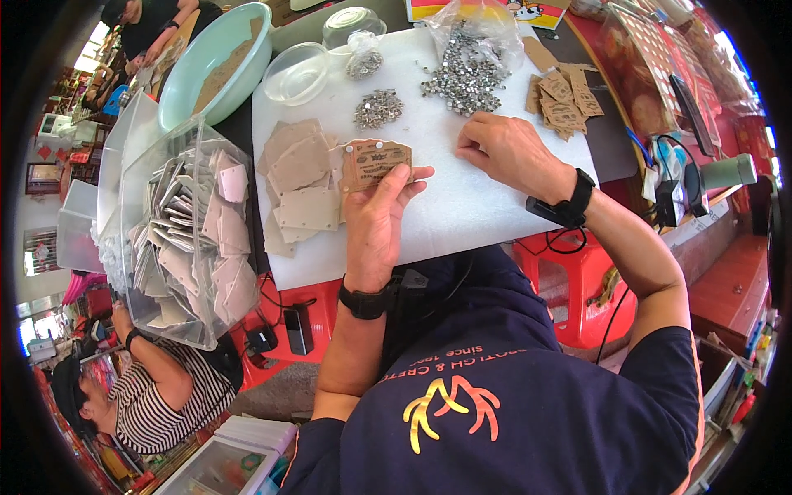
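Observation:
My left hand [375, 219] is closed on a brown printed card [363, 167], thumb on its front. The card has an uneven outline, with small pale round studs at its upper corners. Over the white board [462, 231], my right hand [513, 150] hovers with its fingertips curled together. Whatever those fingers may pinch is too small to make out. Beyond the right hand lies a large heap of small silvery metal pieces [466, 81]. A smaller heap of metal studs [378, 109] sits past the held card. Plain greyish cards [301, 161] overlap to the left of my left hand.
A clear bin [206, 309] full of cards stands at left, with a pale green basin [177, 91] behind it. Brown printed cards [568, 99] are piled at the far right. Round plastic tubs [295, 76] line the back. A person in stripes [177, 396] is at lower left.

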Tool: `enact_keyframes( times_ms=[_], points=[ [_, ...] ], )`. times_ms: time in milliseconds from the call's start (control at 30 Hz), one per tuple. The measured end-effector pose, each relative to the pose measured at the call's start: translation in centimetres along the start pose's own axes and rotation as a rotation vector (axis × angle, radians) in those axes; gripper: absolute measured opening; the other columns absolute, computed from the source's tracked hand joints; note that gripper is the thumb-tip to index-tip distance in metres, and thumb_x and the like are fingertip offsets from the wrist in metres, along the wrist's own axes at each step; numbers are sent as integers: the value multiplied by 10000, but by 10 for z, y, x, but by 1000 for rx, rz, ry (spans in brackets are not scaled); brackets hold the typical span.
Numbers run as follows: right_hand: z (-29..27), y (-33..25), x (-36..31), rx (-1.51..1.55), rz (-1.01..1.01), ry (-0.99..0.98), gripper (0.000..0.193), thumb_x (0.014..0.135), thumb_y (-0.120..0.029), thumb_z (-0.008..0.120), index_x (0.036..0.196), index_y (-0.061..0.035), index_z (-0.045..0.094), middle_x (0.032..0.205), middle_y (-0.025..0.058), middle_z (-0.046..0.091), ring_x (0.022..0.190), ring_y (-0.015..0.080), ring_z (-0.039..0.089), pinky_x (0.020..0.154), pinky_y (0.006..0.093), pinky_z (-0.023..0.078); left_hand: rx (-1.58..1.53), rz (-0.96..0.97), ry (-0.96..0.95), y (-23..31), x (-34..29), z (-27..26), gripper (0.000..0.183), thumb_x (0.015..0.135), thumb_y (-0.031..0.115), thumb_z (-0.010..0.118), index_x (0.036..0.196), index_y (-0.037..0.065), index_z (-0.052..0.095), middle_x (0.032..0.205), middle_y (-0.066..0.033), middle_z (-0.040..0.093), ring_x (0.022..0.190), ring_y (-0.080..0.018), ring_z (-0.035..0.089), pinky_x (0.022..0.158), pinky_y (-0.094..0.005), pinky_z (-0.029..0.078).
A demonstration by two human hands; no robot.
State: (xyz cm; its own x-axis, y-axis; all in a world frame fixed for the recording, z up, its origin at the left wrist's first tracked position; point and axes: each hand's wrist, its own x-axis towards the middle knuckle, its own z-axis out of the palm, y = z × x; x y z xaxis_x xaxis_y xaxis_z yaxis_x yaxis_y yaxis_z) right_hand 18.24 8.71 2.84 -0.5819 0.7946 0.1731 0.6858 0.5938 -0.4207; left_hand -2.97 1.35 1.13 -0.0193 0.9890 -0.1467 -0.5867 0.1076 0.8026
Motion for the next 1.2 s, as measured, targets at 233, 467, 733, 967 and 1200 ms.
enact_keyframes(
  times_ms=[233,467,733,967,1200],
  points=[
    [0,-2,-3,-126,-22,6,96,858,-139,653,863,-43,649,843,91,630,747,303,632,673,394,499,49,10,63,1,0,1,253,927,92,640,1168,50,578,1010,-45,660,932,-246,683,778,-323,518],
    [-7,-7,-1,80,35,-33,102,869,-108,644,886,-9,633,830,123,618,713,262,615,653,366,483,144,23,32,-1,2,2,279,942,135,626,1195,52,544,1022,-36,653,952,-233,686,764,-304,511],
    [7,-58,-1,645,168,284,67,884,-53,643,916,5,634,842,105,598,672,200,593,589,298,469,175,93,69,-5,4,18,283,944,106,603,1213,48,539,1039,-56,653,960,-196,672,774,-304,525],
    [25,-59,-2,672,160,417,84,861,-64,678,911,-4,647,817,85,593,653,168,579,561,279,463,278,164,69,-9,7,25,342,936,108,614,1254,16,525,1053,-60,657,912,-117,643,766,-276,545],
    [33,-60,-4,784,257,446,94,845,-66,700,911,-12,661,785,87,594,641,170,580,550,281,466,259,189,62,-12,5,24,302,939,44,580,1230,33,505,1088,-86,632,970,-154,637,819,-328,569]
  ],
)
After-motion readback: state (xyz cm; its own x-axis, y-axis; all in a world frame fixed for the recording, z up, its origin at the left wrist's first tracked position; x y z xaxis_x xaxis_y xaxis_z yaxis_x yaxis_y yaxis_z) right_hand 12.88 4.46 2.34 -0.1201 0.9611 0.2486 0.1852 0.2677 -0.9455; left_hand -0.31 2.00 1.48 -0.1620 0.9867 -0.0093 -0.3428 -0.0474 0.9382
